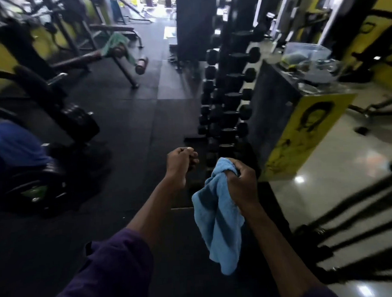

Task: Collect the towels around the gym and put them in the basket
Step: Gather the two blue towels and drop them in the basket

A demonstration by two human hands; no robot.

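Observation:
My right hand (241,182) is shut on a light blue towel (217,216), which hangs down from my fist in front of me. Just left of it, my left hand (181,163) is curled into a loose fist with nothing in it. A green towel (114,43) lies draped over a bench far ahead on the left. At the left edge, a blue cloth (10,143) lies on a machine. A clear plastic basket (307,53) sits on top of a dark and yellow counter (296,131) to the right, with some cloth inside.
A dumbbell rack (226,98) runs along the right of a black rubber floor aisle (132,128). Weight machines and stacked plates (41,187) stand on the left. Black bars (360,231) cross the lower right over glossy tiles.

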